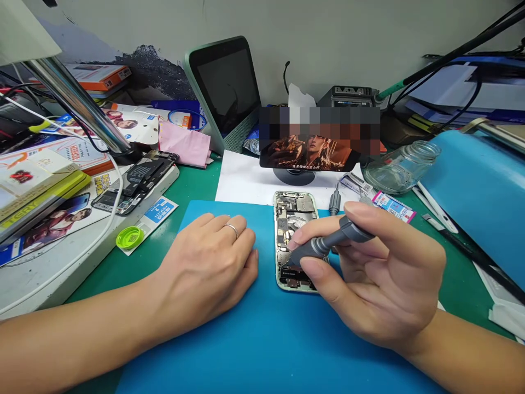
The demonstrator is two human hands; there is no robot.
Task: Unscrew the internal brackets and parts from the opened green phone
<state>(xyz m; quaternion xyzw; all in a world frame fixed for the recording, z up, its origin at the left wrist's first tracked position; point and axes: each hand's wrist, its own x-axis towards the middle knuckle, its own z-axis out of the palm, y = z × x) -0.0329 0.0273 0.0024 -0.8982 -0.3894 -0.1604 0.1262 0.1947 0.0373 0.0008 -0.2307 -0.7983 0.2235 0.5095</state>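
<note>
An opened phone (292,219) with its boards bare lies on the blue mat (262,339), near the mat's far edge. My right hand (381,279) is closed around a grey screwdriver (328,244), whose tip points down into the phone's lower half. My left hand (205,262) rests flat on the mat just left of the phone, fingers loosely together, a ring on one finger, holding nothing.
A second grey screwdriver (334,202) lies past the phone. A phone on a stand (311,150) plays video behind it. A glass jar (400,167) lies at right, a green cap (129,237) and a dismantled phone (137,180) at left, a tablet (225,87) at back.
</note>
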